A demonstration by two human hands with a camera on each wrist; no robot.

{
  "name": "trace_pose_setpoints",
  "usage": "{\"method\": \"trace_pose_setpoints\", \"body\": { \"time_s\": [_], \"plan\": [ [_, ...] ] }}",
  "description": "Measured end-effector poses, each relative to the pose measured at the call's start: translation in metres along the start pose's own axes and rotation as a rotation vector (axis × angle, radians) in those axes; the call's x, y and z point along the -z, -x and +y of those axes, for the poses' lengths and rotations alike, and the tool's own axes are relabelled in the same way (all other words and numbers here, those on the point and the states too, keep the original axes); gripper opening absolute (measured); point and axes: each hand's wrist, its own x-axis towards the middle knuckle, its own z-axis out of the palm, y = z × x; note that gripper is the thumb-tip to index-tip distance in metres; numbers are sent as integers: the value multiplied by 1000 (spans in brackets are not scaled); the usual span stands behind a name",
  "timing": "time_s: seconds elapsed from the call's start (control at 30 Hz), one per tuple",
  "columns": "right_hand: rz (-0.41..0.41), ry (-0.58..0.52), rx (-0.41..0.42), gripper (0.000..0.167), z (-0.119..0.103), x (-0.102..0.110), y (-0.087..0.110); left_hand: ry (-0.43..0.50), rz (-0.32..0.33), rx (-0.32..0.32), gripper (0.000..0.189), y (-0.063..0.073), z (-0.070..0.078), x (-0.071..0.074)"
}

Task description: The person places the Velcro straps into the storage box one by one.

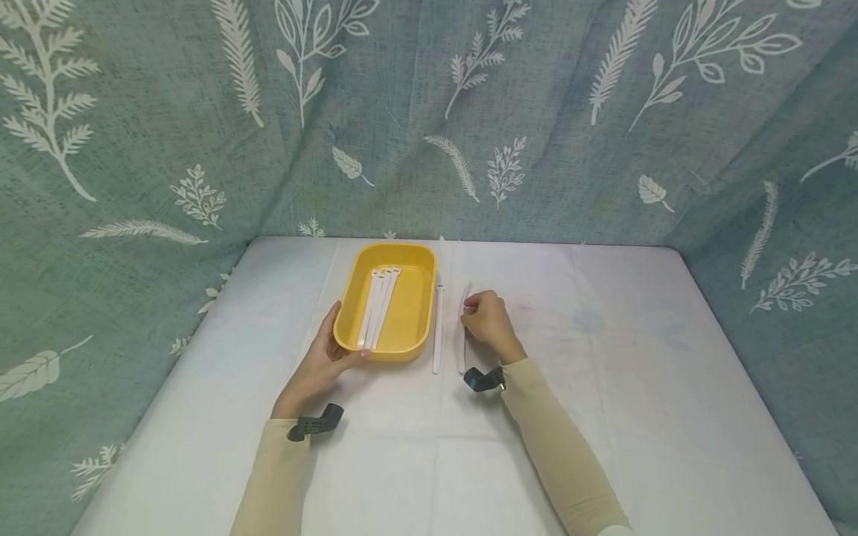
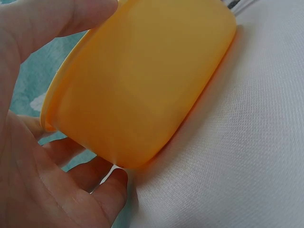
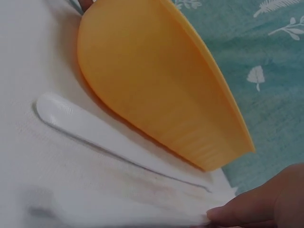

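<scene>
My left hand (image 1: 323, 366) holds a yellow plastic tray (image 1: 412, 309) by its near left corner. In the left wrist view the thumb lies over the rim and the fingers curl against the wall (image 2: 128, 90). Several slim white sticks (image 1: 377, 309) with small heads at the far end lie inside the tray, on its left. Just right of the tray, another white stick (image 1: 439, 331) lies on the cloth; the right wrist view shows its broad rounded end. Beyond it, my right hand (image 1: 492, 324) pinches a white stick (image 1: 462, 353) near its far end; its tip there is blurred.
A white cloth (image 1: 603, 432) covers the table. Behind and at both sides hangs a green-blue curtain (image 1: 402, 179) with white leaf prints. Each wrist carries a dark camera, one on the left (image 1: 316, 422) and one on the right (image 1: 484, 379).
</scene>
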Motion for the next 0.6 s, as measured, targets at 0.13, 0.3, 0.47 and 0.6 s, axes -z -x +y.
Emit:
{"method": "trace_pose_setpoints", "body": {
  "time_s": [0.13, 0.3, 0.47, 0.6],
  "plan": [
    [-11, -41, 2, 34, -1, 2, 1, 0, -1, -6, 116, 0, 0, 0],
    [-29, -76, -1, 32, -3, 3, 2, 2, -1, -10, 116, 1, 1, 0],
    [-29, -91, -3, 31, -7, 5, 4, -7, 0, -9, 116, 1, 1, 1],
    [-35, -133, -5, 32, -9, 7, 5, -5, 0, -11, 116, 0, 0, 0]
  ]
}}
